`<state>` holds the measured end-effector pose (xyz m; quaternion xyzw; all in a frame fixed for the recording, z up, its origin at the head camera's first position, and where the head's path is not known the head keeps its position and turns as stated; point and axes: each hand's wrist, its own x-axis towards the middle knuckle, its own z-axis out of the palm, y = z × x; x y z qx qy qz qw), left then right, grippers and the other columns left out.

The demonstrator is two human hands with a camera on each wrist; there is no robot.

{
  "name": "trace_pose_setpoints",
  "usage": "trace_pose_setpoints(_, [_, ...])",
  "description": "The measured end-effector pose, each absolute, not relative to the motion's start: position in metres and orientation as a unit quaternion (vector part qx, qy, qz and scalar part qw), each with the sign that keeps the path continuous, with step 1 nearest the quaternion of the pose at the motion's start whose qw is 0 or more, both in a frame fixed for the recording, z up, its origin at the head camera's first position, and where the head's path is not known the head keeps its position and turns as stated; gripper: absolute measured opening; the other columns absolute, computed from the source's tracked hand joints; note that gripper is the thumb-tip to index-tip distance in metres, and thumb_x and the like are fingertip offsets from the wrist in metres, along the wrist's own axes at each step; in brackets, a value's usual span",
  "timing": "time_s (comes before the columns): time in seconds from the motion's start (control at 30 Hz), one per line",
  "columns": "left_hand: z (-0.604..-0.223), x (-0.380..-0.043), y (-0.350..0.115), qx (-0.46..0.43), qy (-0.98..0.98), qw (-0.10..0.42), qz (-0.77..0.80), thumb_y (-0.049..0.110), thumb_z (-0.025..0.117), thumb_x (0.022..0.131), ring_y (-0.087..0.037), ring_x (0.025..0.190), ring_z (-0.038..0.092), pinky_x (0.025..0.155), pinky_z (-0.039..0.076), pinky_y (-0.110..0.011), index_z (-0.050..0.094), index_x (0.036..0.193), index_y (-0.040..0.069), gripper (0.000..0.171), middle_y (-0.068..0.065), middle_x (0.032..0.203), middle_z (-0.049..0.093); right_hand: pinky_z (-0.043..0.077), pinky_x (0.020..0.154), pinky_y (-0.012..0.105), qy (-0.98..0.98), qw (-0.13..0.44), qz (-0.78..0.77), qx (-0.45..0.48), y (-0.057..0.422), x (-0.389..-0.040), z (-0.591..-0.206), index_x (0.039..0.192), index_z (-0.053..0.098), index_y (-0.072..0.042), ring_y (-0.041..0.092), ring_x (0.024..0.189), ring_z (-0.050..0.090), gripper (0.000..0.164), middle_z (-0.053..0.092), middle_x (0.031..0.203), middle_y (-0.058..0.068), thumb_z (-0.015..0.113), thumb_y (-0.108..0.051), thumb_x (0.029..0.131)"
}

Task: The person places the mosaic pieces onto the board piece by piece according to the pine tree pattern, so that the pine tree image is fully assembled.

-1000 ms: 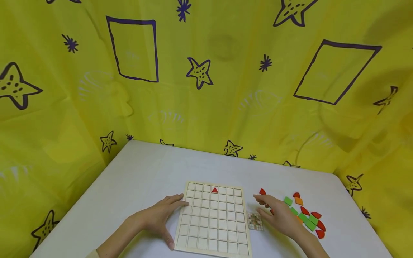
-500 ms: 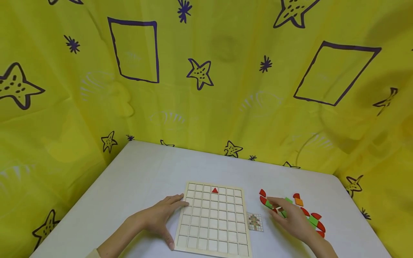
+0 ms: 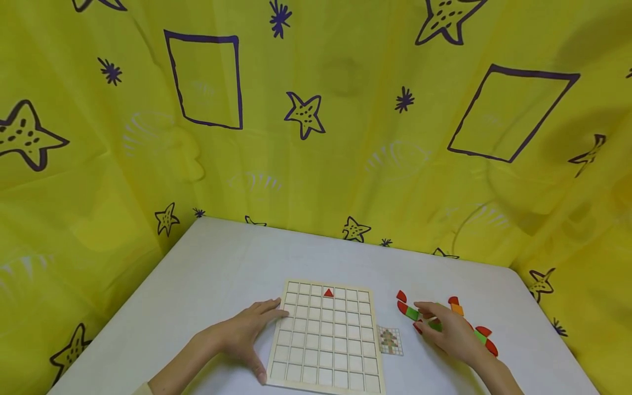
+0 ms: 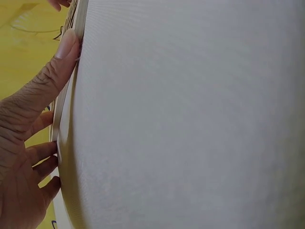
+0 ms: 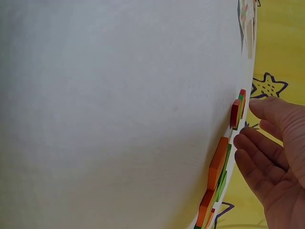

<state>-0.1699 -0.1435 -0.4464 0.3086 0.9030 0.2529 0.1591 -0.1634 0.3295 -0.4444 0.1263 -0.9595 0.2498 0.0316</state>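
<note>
A light wooden board (image 3: 326, 345) with a grid of shallow squares lies on the table, a red triangle (image 3: 328, 293) set in its top row. My left hand (image 3: 244, 333) rests along the board's left edge, with thumb at the near corner and fingertips farther up; the left wrist view shows the thumb (image 4: 67, 47) against the board's side. Over the scattered coloured tiles hovers my right hand (image 3: 451, 332), fingers loosely bent, nothing visible between them. Under and around it lie a green tile (image 3: 412, 313), red rounded tiles (image 3: 401, 296) and orange tiles (image 5: 218, 162), some hidden by the hand.
A small card (image 3: 390, 341) printed with a tree-like grid pattern lies against the board's right edge. The white table (image 3: 237, 258) reaches back to a yellow curtain (image 3: 266, 153) with drawn stars, which also hangs at both sides.
My right hand has moved right and slightly down, off the card's side and over the tiles, uncovering red and green tiles at their left end. The left hand and board have stayed put.
</note>
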Motion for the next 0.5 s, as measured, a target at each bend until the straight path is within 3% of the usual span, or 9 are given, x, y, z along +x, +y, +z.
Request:
trace_pose_setpoints(0.2, [-0.448, -0.169, -0.144, 0.308, 0.904, 0.158, 0.251, 0.055, 0.097, 0.053, -0.038, 0.152, 0.024, 0.115, 0.032, -0.063, 0.042, 0.153, 0.019, 0.120, -0.014, 0.167, 0.026, 0.058, 0.080, 0.028, -0.961, 0.024, 0.237, 0.140, 0.331, -0.172, -0.448, 0.127, 0.068, -0.004, 0.014, 0.090, 0.067, 0.043, 0.072, 0.108, -0.002, 0.080, -0.015, 0.088])
trace_pose_setpoints(0.5, [-0.449, -0.170, -0.144, 0.307, 0.905, 0.156, 0.249, 0.057, 0.096, 0.053, -0.036, 0.153, 0.024, 0.115, 0.032, -0.063, 0.041, 0.153, 0.021, 0.120, -0.012, 0.167, 0.025, 0.060, 0.082, 0.038, -0.962, -0.002, 0.239, 0.136, 0.327, -0.182, -0.447, 0.128, 0.067, -0.003, 0.018, 0.093, 0.067, 0.043, 0.073, 0.109, 0.002, 0.080, -0.009, 0.087])
